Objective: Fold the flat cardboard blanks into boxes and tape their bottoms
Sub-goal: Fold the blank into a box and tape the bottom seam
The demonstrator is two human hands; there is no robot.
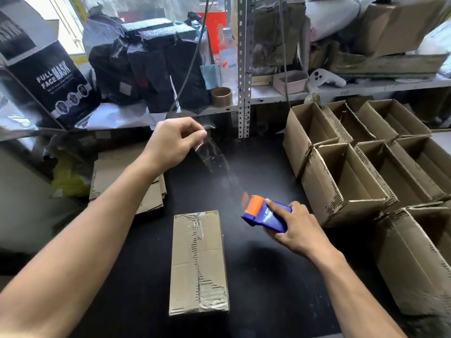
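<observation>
Open boxes [361, 167] crowd right — blanks [127, 174] left.

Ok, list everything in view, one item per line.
Folded box: one, brown, bottom up on the black table.
Clear tape strip: one, stretched between both hands.
Tape dispenser: one, blue and orange, in right hand.
Open boxes: several, brown, right side.
Flat blanks: stack, brown, left.
Tape core: one, brown, shelf.
Mask box: one, black, upper left.
Water bottle: one, clear, shelf.
Left hand: pinches tape end.
Right hand: grips dispenser.
</observation>
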